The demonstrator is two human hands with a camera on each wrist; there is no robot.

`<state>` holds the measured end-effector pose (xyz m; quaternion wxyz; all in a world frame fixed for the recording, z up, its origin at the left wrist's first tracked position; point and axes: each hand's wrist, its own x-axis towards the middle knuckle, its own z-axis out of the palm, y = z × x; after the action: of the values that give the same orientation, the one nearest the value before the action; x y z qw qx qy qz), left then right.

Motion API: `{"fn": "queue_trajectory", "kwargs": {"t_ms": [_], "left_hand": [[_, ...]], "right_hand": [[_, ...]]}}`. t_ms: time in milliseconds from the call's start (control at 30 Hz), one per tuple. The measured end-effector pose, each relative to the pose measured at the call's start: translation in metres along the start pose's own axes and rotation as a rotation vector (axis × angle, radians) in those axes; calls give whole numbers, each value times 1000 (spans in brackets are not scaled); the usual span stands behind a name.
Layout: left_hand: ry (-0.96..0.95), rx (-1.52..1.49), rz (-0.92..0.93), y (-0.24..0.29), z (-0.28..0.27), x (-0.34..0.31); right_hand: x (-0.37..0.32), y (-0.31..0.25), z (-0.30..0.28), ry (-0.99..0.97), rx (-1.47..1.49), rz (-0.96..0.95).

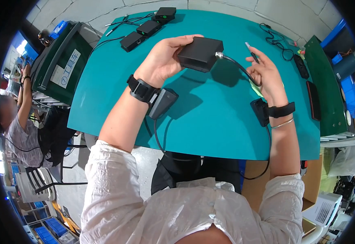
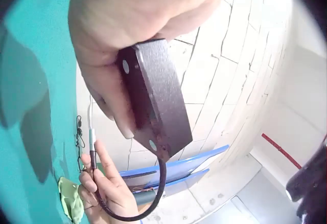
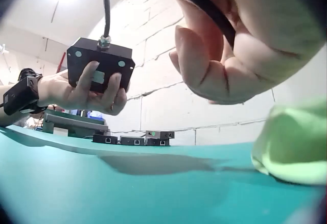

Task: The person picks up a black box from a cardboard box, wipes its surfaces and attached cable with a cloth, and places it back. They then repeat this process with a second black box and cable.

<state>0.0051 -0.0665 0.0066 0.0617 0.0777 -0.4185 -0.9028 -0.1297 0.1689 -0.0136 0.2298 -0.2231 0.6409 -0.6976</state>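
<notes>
Held up over the teal table is a black box [image 1: 200,53], gripped by the left hand [image 1: 164,57] with fingers curled under it, as the right wrist view shows [image 3: 99,66]. A black cable [image 1: 236,65] leaves a metal connector [image 1: 219,55] on the box's side and arcs to the right hand [image 1: 267,75]. The right hand pinches the cable near its end, where a pale tip [image 1: 247,44] sticks out past the fingers. A light green cloth [image 3: 294,144] lies on the table below the right hand.
Several black boxes [image 1: 148,28] with cables stand at the table's back left. A thin black cable [image 1: 276,40], a power strip [image 1: 300,66] and a dark flat phone-like object [image 1: 313,100] lie along the right. Green cabinets flank the table [image 1: 177,138]. Another person [image 1: 22,134] sits at far left.
</notes>
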Motion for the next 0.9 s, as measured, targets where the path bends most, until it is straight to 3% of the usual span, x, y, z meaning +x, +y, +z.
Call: {"fn": "queue_trajectory", "kwargs": {"t_ms": [67,167,200,267,300,333,400,467,533,567,600,633,667,733,767,800,833,900], "left_hand": [[-10,2,26,4,0,-1],[34,-44,116,5,0,-1],[105,-117,157,6,0,-1],[173,-191,198,7,-2,1],[238,-219,216,8,-5,4],[303,-247,234,9,-8,5],[297,-171,185,9,-13,6],[288,-93,131,10,-15,5],[92,349,-19,10,-12,0],[-58,402,-74,8,-9,-3],[-59,402,-74,9,-3,-7],[-181,459,-130,11,4,-12],[-304,517,-186,14,11,-17],[-367,546,-172,13,17,-20],[-474,560,-108,10,14,-17],[-586,575,-40,8,12,-14],[-573,506,-35,6,16,-13],[-500,438,-61,13,28,-22]], "right_hand": [[14,4,-20,9,114,11],[22,4,-42,-31,665,-57],[23,3,-44,-33,662,-57],[23,-1,-45,129,489,-285],[24,-5,-42,255,314,-317],[23,-5,-43,255,313,-319],[20,-4,-49,373,-235,-349],[21,-4,-59,389,-333,-394],[13,-16,-52,646,-914,-470],[17,-12,-57,648,-915,-469],[22,-8,-62,655,-895,-638],[26,-5,-66,658,-870,-806],[29,-2,-70,659,-869,-805],[26,-5,-64,508,-329,-516],[22,-8,-62,513,-328,-517],[14,-18,-55,426,-380,-349],[8,-26,-50,345,-428,-183],[6,-29,-45,209,-355,-49]]}}
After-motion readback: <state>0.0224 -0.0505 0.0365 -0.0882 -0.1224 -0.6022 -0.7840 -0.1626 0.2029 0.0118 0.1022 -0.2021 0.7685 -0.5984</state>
